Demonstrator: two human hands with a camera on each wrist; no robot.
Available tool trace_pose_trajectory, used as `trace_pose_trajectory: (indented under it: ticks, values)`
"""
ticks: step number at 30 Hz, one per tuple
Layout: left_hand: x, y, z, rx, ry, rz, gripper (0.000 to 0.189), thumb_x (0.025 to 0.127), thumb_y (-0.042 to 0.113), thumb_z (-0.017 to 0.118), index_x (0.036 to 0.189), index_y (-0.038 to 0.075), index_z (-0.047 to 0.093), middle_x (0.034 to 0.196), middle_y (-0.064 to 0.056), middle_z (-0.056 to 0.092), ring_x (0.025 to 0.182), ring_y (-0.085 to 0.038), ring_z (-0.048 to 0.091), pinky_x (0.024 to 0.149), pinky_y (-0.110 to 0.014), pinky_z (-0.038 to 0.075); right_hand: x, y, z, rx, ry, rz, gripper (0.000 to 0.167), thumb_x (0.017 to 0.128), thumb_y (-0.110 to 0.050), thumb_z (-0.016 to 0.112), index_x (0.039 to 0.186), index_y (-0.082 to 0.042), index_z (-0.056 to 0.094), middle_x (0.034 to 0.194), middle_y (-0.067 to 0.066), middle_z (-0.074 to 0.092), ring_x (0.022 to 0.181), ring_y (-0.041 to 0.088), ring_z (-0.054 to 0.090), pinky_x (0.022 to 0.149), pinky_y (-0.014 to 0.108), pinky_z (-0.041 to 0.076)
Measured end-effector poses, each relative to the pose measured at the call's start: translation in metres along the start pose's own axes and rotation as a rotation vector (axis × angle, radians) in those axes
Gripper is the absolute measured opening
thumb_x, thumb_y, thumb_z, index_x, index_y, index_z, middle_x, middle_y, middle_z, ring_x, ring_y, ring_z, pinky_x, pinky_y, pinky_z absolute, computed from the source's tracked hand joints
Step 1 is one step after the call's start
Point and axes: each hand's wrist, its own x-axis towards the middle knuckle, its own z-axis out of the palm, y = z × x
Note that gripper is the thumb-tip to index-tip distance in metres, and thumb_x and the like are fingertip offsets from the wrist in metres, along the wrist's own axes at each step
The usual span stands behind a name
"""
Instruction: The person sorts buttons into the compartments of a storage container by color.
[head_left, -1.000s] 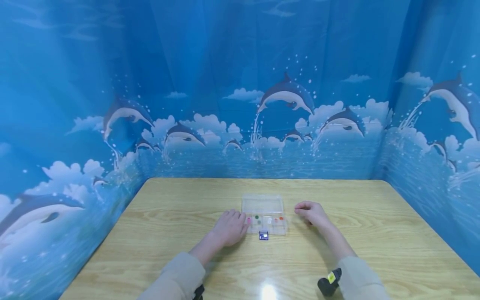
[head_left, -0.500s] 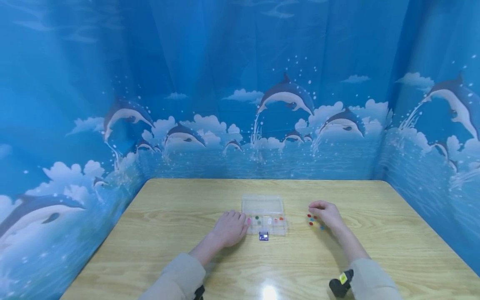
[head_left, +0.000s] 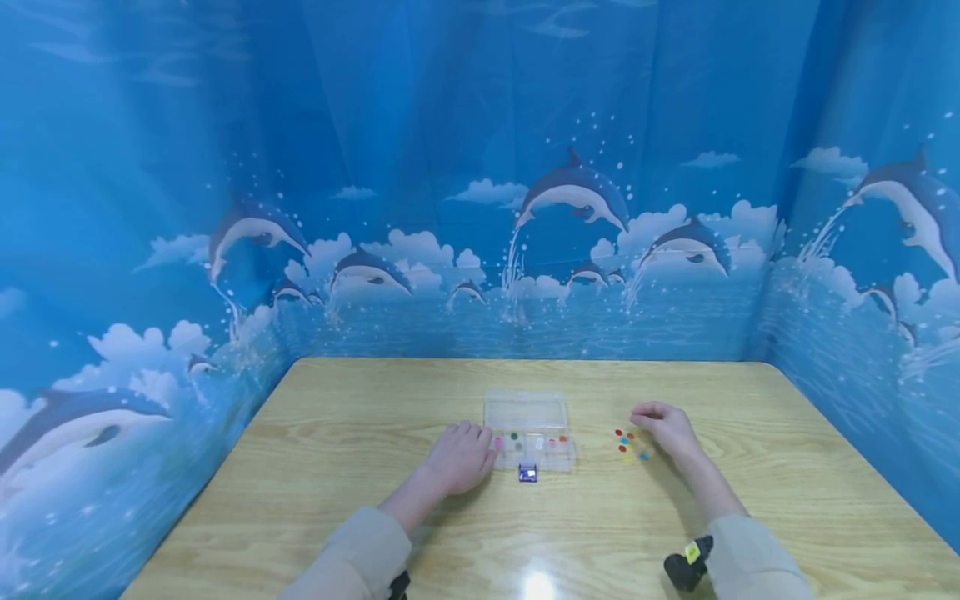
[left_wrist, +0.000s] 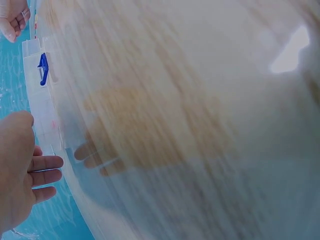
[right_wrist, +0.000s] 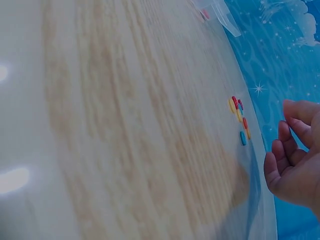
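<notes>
My left hand (head_left: pixel 459 457) rests at the left end of a clear plastic compartment box (head_left: pixel 557 463), its fingers touching that end. In the left wrist view three fingers (left_wrist: pixel 46 177) extend fairly straight beside the box. The box's clear lid (head_left: pixel 525 411) is folded back, and a blue latch (left_wrist: pixel 43 69) is on the near side. Small green (head_left: pixel 514 436), pink, white and orange pieces sit in its compartments. To the right, my right hand (head_left: pixel 667 429) hovers with loosely bent fingers and nothing visible in them, just beyond several small flat round pieces, red (head_left: pixel 618 432), yellow and blue (right_wrist: pixel 243 138).
The wood-grain table (head_left: pixel 360 392) is enclosed by blue dolphin-print curtains (head_left: pixel 450 125) at the back and sides. A black wrist camera (head_left: pixel 686 567) is strapped near the right sleeve (head_left: pixel 757 558). A bright light reflection shows on the near tabletop.
My right hand has moved right, from next to the box to beyond the loose coloured pieces, which have come into sight. My left hand and the box have stayed put.
</notes>
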Motion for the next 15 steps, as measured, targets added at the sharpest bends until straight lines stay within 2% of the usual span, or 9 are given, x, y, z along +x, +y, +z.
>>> trace_pose_trajectory:
  ticks: [7, 15]
  values:
    - [0.000, -0.001, 0.002, -0.010, -0.002, -0.002, 0.036, 0.100, 0.036, 0.033, 0.109, 0.008, 0.053, 0.099, -0.007, 0.058, 0.098, -0.022, 0.054, 0.090, -0.036, 0.044, 0.002, 0.005, 0.001, -0.015, -0.014, 0.036, 0.036, 0.092, -0.015, 0.055, 0.118, 0.009, 0.051, 0.122, 0.028, 0.049, 0.116, 0.040, 0.042, 0.099, 0.053, 0.032]
    - [0.000, -0.001, 0.002, -0.007, -0.008, 0.000, 0.037, 0.100, 0.037, 0.034, 0.111, 0.008, 0.053, 0.101, -0.007, 0.058, 0.099, -0.022, 0.054, 0.091, -0.036, 0.044, 0.005, 0.013, 0.000, -0.073, -0.056, 0.055, 0.034, 0.092, -0.014, 0.055, 0.116, 0.009, 0.054, 0.120, 0.028, 0.052, 0.114, 0.041, 0.044, 0.097, 0.053, 0.035]
